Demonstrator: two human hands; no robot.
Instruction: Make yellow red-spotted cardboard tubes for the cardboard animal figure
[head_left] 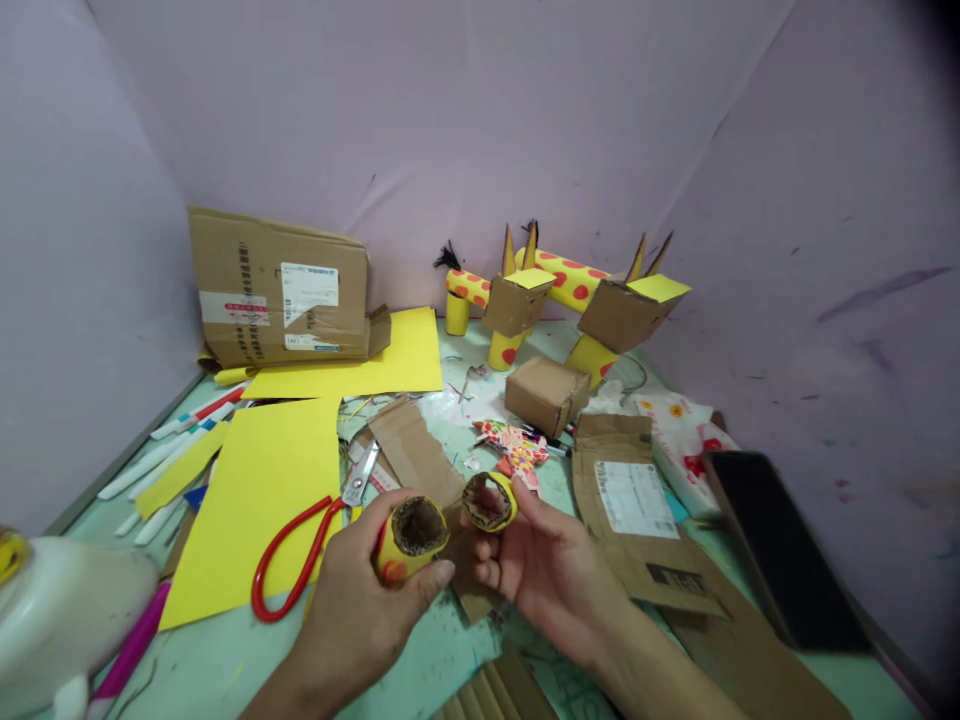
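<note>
— Well, how are the hands posed?
— Above the front edge of the surface (225, 660): left hand (352, 610), knuckles up, its grip wrapped round a yellow roll (409, 540); right hand (551, 575), palm up, pinching a smaller roll (490, 501) just beside it.

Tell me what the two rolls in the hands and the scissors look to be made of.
Larger roll in the left hand: seemingly rolled cardboard, rough brown end showing, wrapped in matte yellow paper with a red spot. Smaller roll in the right hand: likely the same. Scissors: grey metal blades, glossy red handles, probably plastic.
</note>
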